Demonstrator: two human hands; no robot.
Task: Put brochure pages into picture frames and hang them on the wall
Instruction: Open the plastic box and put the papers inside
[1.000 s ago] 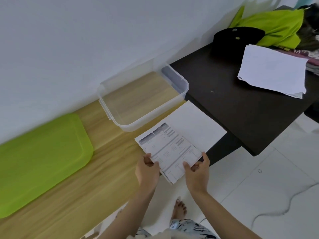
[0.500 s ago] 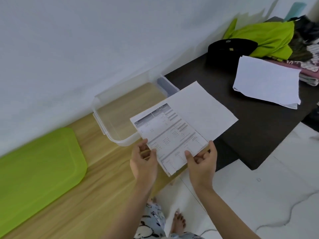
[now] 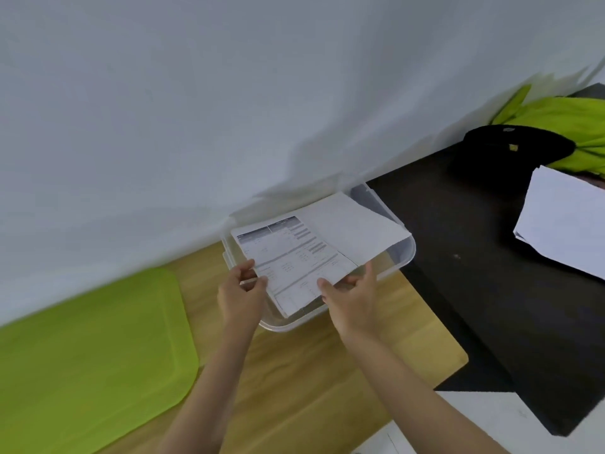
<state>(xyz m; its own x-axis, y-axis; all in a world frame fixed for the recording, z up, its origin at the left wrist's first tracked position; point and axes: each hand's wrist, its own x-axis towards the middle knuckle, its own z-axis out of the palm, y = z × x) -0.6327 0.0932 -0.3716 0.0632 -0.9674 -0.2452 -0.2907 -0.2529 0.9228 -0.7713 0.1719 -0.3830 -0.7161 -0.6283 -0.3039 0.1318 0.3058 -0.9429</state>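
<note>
**Brochure pages held over the clear bin**

The brochure pages (image 3: pixel 314 253) were held flat above the clear plastic bin (image 3: pixel 401 253), covering most of its opening. A printed sheet lay on top toward the person, and a blank white sheet stuck out from under it toward the far right corner of the bin.

The left hand (image 3: pixel 240 296) gripped the pages at their near left edge: the thumb lay on top of the printed sheet and the fingers were curled beneath it, so the paper passed between thumb and fingers. The right hand (image 3: pixel 352 298) pinched the near right edge, thumb pressed on the printed face, the other fingers tucked under the paper and only partly visible. The near corner of the pages hung between the two hands, over the front rim of the bin.

The bin sat on a wooden table (image 3: pixel 327 371), against the white wall (image 3: pixel 196 109). Left of the bin on that table lay a green lid (image 3: pixel 88 352). Right of the bin stood a dark table (image 3: pixel 491 273), carrying a stack of white paper (image 3: pixel 566 221), a black cap (image 3: pixel 504 152) and green cloth (image 3: pixel 569 119) behind it.
</note>
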